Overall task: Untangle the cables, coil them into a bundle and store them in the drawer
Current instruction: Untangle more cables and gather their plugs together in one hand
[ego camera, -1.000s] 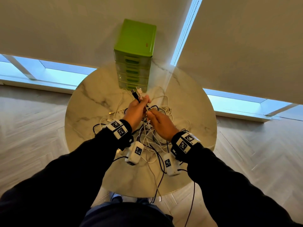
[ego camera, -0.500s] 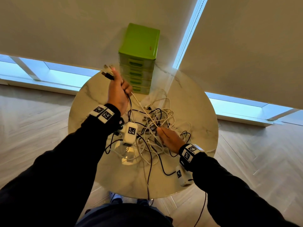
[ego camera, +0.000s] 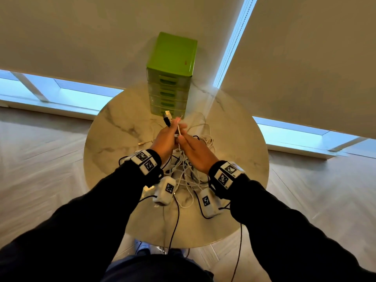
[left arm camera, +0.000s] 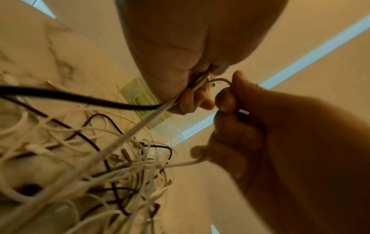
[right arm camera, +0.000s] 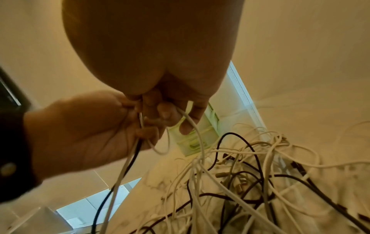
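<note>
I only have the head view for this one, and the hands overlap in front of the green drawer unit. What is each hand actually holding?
Observer: The left wrist view shows the left hand gripping a black cable and a white cable together.
Operator: And the right hand?
Observer: The right hand pinches a thin white loop between thumb and forefinger.
Operator: Is anything free of the pile?
Observer: Not from what shows. In the right wrist view, a white strand runs from the right fingers down into the tangle.
</note>
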Demonstrator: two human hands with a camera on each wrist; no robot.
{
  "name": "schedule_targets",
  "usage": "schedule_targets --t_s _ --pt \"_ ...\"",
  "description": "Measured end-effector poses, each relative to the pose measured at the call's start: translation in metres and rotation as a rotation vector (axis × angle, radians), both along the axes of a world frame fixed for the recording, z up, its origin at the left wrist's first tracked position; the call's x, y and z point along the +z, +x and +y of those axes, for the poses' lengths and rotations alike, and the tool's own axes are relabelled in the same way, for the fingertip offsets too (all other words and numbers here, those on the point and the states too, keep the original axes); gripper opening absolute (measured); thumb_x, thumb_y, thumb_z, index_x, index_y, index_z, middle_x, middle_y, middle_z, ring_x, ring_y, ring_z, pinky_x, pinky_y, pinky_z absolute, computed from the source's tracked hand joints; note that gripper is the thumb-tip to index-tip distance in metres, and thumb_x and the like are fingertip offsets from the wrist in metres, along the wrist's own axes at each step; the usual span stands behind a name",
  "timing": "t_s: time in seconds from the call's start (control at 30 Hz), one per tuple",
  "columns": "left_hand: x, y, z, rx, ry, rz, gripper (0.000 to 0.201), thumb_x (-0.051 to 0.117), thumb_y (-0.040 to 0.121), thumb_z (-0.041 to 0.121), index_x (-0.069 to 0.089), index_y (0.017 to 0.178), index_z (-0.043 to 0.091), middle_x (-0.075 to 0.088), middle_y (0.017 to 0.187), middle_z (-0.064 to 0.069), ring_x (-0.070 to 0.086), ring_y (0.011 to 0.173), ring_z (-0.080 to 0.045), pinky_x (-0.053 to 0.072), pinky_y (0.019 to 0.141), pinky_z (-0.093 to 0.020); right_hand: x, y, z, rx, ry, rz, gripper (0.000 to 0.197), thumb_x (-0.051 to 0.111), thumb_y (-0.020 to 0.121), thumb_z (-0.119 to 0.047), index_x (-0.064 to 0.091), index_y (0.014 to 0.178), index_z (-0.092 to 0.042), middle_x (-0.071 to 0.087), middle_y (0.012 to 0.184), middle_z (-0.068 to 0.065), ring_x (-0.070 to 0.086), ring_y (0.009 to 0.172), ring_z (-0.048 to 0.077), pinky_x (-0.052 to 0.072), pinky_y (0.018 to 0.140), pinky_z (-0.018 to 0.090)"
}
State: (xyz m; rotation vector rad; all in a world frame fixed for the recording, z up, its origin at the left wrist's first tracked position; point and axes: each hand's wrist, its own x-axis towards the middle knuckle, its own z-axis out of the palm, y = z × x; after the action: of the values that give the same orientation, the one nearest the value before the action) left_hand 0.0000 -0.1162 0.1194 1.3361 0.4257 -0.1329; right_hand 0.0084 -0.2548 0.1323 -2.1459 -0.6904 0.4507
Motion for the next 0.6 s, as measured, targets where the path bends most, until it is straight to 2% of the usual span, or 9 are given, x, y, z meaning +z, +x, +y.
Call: schedule_targets --t_s 0.07,0.13,0.2,0.23,0.3,0.37,0.43,0.53,0.6 --pt "0.010 0.007 0.001 0.118 -0.153 -0.061 0.047 0.041 0.104 0.050 0.065 0.116 0.011 0.065 0.081 0.001 0.060 0.073 -0.011 0.045 0.066 -0.026 -0.008 -0.004 -0.004 0.014 0.025 0.029 0.039 0.028 0.108 -0.041 0.056 0.104 -0.015 0.060 0.087 0.000 0.053 0.077 0.013 0.043 0.075 0.034" --pt "0.022 0.013 0.003 0.202 -0.296 -0.107 0.045 0.039 0.106 0.045 0.060 0.123 0.009 0.057 0.069 0.001 0.064 0.070 -0.014 0.051 0.069 -0.027 -0.020 -0.009 -0.010 0.018 0.011 0.058 0.040 0.029 0.108 -0.040 0.051 0.091 -0.011 0.052 0.079 0.000 0.046 0.071 0.013 0.040 0.072 0.035" --pt "0.033 0.017 0.009 0.259 -0.396 -0.141 0.047 0.039 0.106 0.046 0.056 0.131 0.009 0.049 0.064 0.003 0.064 0.065 -0.014 0.053 0.065 -0.026 -0.033 -0.012 -0.019 0.013 0.008 0.091 0.038 0.029 0.107 -0.042 0.048 0.084 -0.019 0.048 0.073 -0.005 0.043 0.066 0.009 0.038 0.069 0.032" --pt "0.037 0.019 0.015 0.289 -0.423 -0.161 0.049 0.040 0.106 0.047 0.054 0.135 0.010 0.046 0.063 0.004 0.059 0.059 -0.011 0.051 0.058 -0.024 -0.037 -0.012 -0.024 0.004 0.001 0.106 0.037 0.029 0.107 -0.043 0.047 0.081 -0.023 0.047 0.072 -0.005 0.043 0.064 0.009 0.039 0.068 0.032" --pt "0.045 0.024 0.031 0.347 -0.435 -0.225 0.050 0.038 0.106 0.048 0.051 0.139 0.012 0.043 0.062 0.008 0.042 0.048 -0.005 0.036 0.048 -0.021 -0.046 -0.008 -0.036 -0.009 -0.057 0.133 0.038 0.028 0.107 -0.043 0.045 0.079 -0.024 0.049 0.071 -0.001 0.045 0.064 0.013 0.041 0.069 0.036" --pt "0.054 0.031 0.047 0.380 -0.376 -0.284 0.047 0.035 0.106 0.048 0.052 0.136 0.016 0.039 0.061 0.009 0.030 0.046 -0.004 0.026 0.046 -0.021 -0.052 -0.003 -0.052 -0.019 -0.135 0.160 0.038 0.030 0.107 -0.039 0.045 0.077 -0.023 0.050 0.070 0.002 0.046 0.064 0.017 0.042 0.070 0.040" --pt "0.063 0.033 0.054 0.344 -0.220 -0.302 0.044 0.034 0.106 0.049 0.057 0.127 0.017 0.036 0.061 0.008 0.025 0.049 -0.006 0.023 0.047 -0.023 -0.054 0.004 -0.064 -0.080 -0.146 0.175 0.038 0.031 0.107 -0.042 0.046 0.076 -0.025 0.048 0.067 -0.001 0.044 0.062 0.015 0.039 0.069 0.039" --pt "0.064 0.024 0.045 0.090 0.097 -0.239 0.045 0.035 0.103 0.058 0.060 0.099 0.021 0.037 0.064 0.012 0.030 0.053 -0.006 0.026 0.052 -0.025 -0.045 0.024 -0.063 -0.197 -0.176 0.041 0.037 0.032 0.106 -0.045 0.044 0.076 -0.027 0.048 0.068 -0.005 0.046 0.065 0.017 0.038 0.069 0.036" --pt "0.053 0.015 0.032 -0.120 0.232 -0.158 0.048 0.034 0.101 0.062 0.056 0.088 0.021 0.040 0.066 0.011 0.035 0.055 -0.006 0.031 0.055 -0.025 -0.029 0.038 -0.053 -0.233 -0.171 -0.047 0.038 0.031 0.107 -0.044 0.045 0.080 -0.022 0.052 0.072 0.001 0.050 0.070 0.024 0.039 0.071 0.038"
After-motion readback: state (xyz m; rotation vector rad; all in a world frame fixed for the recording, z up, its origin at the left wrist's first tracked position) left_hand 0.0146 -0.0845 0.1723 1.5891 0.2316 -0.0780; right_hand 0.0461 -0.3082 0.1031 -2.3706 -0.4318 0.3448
